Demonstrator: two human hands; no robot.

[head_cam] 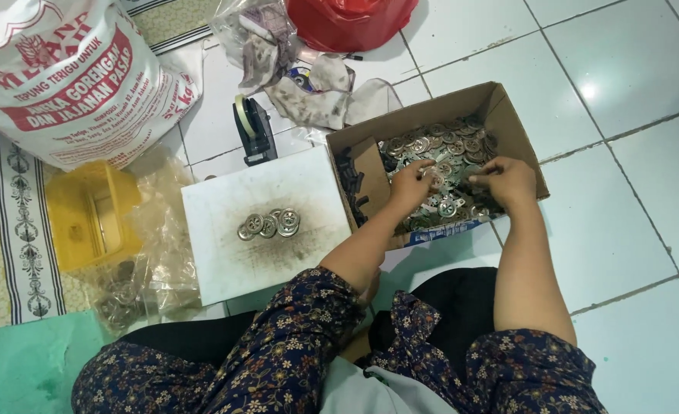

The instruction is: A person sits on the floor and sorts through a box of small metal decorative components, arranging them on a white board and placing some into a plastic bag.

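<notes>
Both hands are inside the cardboard box point(508, 115): left hand point(411, 184) and right hand point(506, 179) pinch thin round metal discs point(447, 146) off the heap; they look stiff, light, slippery, best taken by their rims
</notes>
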